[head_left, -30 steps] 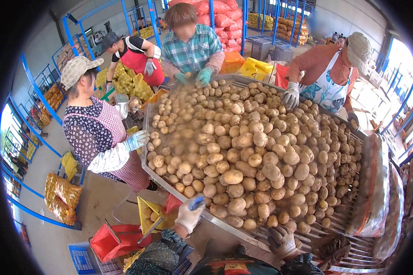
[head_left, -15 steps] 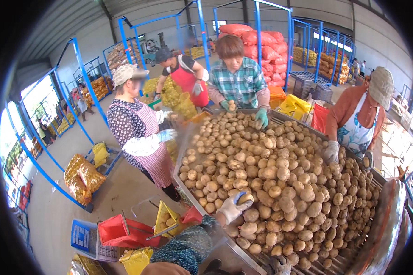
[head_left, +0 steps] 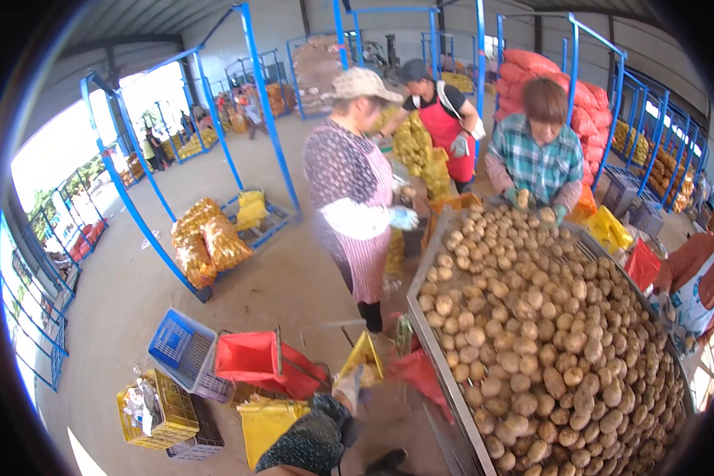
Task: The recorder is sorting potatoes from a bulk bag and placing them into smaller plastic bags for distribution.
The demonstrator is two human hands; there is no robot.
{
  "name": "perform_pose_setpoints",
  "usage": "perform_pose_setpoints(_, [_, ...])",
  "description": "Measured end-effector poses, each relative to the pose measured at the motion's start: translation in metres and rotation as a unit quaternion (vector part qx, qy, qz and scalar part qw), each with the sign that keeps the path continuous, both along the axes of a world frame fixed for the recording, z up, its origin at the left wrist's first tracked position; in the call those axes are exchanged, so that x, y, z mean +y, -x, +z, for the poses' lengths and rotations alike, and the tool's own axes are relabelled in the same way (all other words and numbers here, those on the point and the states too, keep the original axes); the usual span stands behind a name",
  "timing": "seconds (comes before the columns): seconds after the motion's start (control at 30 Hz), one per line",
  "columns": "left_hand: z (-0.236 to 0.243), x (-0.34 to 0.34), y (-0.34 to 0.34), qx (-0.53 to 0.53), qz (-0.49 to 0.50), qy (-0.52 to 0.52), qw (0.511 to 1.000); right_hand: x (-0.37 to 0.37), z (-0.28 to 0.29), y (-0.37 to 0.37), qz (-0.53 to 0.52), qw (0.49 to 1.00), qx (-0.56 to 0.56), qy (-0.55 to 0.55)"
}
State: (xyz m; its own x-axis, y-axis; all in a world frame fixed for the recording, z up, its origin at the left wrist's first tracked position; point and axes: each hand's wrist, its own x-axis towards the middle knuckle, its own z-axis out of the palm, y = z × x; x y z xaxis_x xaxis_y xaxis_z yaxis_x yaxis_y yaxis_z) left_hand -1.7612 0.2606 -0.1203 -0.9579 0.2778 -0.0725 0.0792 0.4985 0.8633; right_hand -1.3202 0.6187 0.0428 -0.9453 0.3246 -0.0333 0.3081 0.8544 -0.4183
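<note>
My left hand point(head_left: 347, 386), in a pale glove below a dark patterned sleeve point(head_left: 305, 438), is at the mouth of a small yellow bag point(head_left: 365, 349) beside the table. Its fingers are blurred and partly hidden, so whether they hold anything does not show. My right hand is out of the picture. To the right, a heap of potatoes point(head_left: 547, 341) covers the sorting table, whose metal rim point(head_left: 446, 379) runs along its near left side.
A red bag point(head_left: 266, 366), a blue crate point(head_left: 181, 341), a yellow crate point(head_left: 174, 406) and a yellow bag point(head_left: 266, 428) stand on the floor at left. Co-workers surround the table, one in a checked apron point(head_left: 370, 270). Filled sacks point(head_left: 206, 242) lie by blue racks.
My left hand has moved from the table, where it held a potato, left to the yellow bag. My right hand has left the view. The view has swung left.
</note>
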Motion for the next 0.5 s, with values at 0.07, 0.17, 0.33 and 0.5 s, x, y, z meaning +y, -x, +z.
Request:
perform_pose_setpoints(0.07, [0.006,-0.011,0.005,0.007,0.011,-0.069,0.998,0.000,0.000,0.007,0.074,0.940,-0.094,-0.319])
perform_pose_setpoints(0.17, [0.031,-0.024,-0.006,-0.300,0.159,-0.288,0.895,0.005,0.008,0.038,0.096,0.963,-0.056,-0.246])
perform_pose_setpoints(0.33, [0.024,-0.070,-0.040,-0.394,0.239,-0.315,0.830,-0.002,0.052,0.133,0.191,0.945,-0.037,-0.263])
perform_pose_setpoints(0.5, [0.002,-0.138,-0.064,-0.068,-0.101,-0.241,0.963,-0.042,0.133,0.216,0.291,0.912,0.006,-0.287])
